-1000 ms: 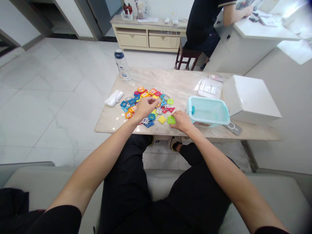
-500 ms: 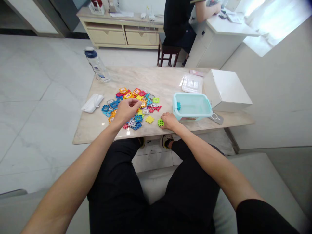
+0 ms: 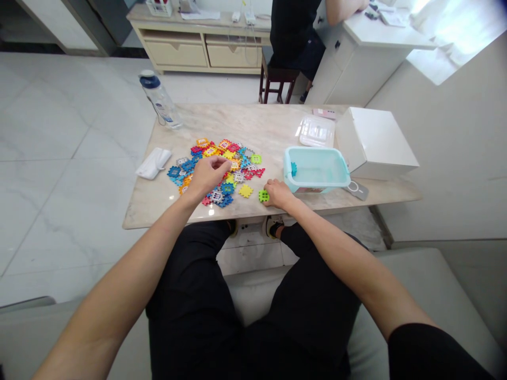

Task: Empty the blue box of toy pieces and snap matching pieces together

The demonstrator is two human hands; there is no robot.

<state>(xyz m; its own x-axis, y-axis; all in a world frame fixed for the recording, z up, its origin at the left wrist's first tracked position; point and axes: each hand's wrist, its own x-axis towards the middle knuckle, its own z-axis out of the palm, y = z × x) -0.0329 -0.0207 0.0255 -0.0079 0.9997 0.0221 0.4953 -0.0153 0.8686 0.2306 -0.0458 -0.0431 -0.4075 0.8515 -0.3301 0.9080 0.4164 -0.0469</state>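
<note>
A heap of colourful plastic puzzle pieces (image 3: 227,188) lies on the marble-patterned table (image 3: 237,120). Over the heap is my left hand (image 3: 210,173), thumb and fingertips drawn together; whatever is between them is too small to make out. My right hand (image 3: 279,194) rests at the front edge with its fingers curled on a green piece (image 3: 263,196). Between the heap and that hand a yellow piece (image 3: 246,190) lies by itself. The light-blue bin (image 3: 316,183) stands just right of my right hand, with a teal piece (image 3: 293,169) inside.
A water bottle (image 3: 162,103) and a white tissue pack (image 3: 153,163) are at the left. Behind the bin lies a clear lid (image 3: 317,131). A white box (image 3: 378,142) and a grey phone (image 3: 358,190) are at the right. A person (image 3: 293,37) sits beyond the table.
The whole view has shifted slightly. Both hands keep nearly the same places and poses over the table.
</note>
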